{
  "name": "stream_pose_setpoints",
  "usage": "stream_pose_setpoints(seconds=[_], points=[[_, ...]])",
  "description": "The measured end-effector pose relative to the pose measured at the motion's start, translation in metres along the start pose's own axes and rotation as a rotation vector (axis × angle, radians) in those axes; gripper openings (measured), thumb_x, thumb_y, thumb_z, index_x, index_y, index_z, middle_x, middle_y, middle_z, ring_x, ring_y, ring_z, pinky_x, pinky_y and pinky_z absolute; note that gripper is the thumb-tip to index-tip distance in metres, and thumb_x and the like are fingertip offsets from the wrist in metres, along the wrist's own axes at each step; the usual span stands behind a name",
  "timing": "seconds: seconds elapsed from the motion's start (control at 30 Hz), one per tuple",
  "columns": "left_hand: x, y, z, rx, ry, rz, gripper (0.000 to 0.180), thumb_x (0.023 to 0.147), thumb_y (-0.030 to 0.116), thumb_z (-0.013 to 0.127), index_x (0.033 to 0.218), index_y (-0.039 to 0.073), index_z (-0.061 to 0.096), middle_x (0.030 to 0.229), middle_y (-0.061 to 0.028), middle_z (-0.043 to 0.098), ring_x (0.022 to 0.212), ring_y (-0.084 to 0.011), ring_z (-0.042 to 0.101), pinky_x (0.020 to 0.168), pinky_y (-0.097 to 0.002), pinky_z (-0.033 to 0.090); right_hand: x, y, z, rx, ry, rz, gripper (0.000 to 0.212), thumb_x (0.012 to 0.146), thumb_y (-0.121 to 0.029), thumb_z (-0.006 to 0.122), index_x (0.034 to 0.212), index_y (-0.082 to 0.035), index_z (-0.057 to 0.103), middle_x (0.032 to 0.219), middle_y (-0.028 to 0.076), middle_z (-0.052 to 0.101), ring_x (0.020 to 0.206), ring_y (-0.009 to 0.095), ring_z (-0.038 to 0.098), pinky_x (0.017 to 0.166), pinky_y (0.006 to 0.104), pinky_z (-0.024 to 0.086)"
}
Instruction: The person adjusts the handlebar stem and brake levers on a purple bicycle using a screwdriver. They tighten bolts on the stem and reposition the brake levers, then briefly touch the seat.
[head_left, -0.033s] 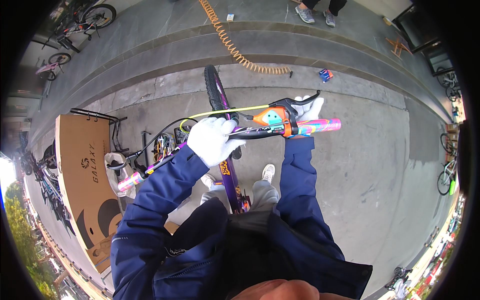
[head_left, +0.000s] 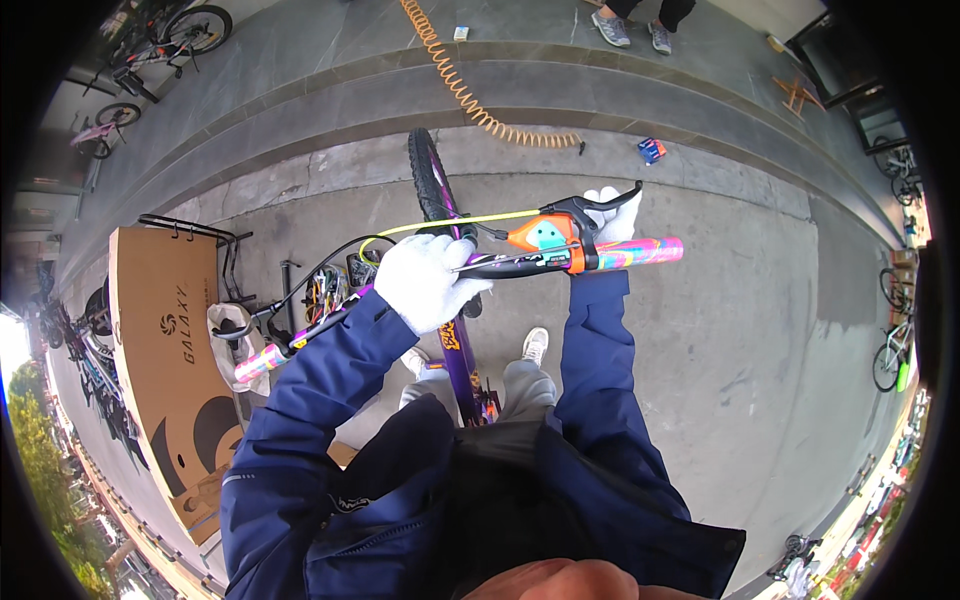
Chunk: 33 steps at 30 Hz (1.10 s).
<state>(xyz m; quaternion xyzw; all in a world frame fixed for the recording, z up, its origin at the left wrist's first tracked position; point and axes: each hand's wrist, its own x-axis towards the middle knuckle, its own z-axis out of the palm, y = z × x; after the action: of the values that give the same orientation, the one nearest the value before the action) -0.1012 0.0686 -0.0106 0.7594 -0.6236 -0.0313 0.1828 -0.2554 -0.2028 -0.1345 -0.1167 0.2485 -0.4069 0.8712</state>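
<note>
- Big purple metal bike point(head_left: 458, 365): middle, fat black front tyre point(head_left: 428, 178) at 11 o'clock.
- Long black handlebar point(head_left: 520, 267): across the middle.
- White-gloved left hand point(head_left: 424, 282), 10 o'clock: curled around a thin grey metal rod point(head_left: 515, 257).
- White-gloved right hand point(head_left: 617, 218), 2 o'clock: partly hidden behind the black brake lever point(head_left: 577, 206); cannot tell its grip.

The person's gloved left hand point(head_left: 428, 283) holds a thin rod point(head_left: 515, 257) along the handlebar point(head_left: 512, 268); the gloved right hand point(head_left: 618, 220) is at the brake lever point(head_left: 622, 198), beside the colorful grip point(head_left: 640, 253).
</note>
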Motion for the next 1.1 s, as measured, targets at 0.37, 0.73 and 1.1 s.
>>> stream_pose_setpoints(seconds=[0.37,0.73,1.1], points=[[0.007,0.005,-0.007,-0.003,-0.036,-0.008,0.046,0.087,0.046,0.089,0.111,0.009,0.075,0.093,-0.0128,0.074,0.090,-0.0361,0.075,0.081,-0.0473,0.060,0.034,0.022,-0.003,-0.050,-0.211,0.148,0.037,0.117,-0.043,0.063,0.125,-0.008,0.072,0.116,0.013,0.077,0.104,0.025,0.077,0.084,0.0376,0.066],[0.012,0.011,-0.015,0.017,-0.031,-0.038,0.044,0.085,0.045,0.092,0.106,0.009,0.079,0.092,-0.0115,0.075,0.083,-0.0347,0.075,0.076,-0.0463,0.059,0.046,0.050,-0.027,-0.711,-0.356,-0.738,0.013,0.106,-0.003,0.063,0.118,0.000,0.068,0.147,0.020,0.061,0.127,0.026,0.066,0.110,0.0410,0.056],[0.011,0.010,-0.013,0.009,-0.037,-0.037,0.041,0.087,0.045,0.090,0.104,0.011,0.078,0.090,-0.0113,0.076,0.082,-0.0350,0.075,0.074,-0.0458,0.060,0.022,0.110,0.049,-0.257,-0.354,-0.614,0.012,0.103,0.000,0.065,0.096,-0.004,0.056,0.098,0.012,0.056,0.088,0.022,0.063,0.090,0.0400,0.062]])
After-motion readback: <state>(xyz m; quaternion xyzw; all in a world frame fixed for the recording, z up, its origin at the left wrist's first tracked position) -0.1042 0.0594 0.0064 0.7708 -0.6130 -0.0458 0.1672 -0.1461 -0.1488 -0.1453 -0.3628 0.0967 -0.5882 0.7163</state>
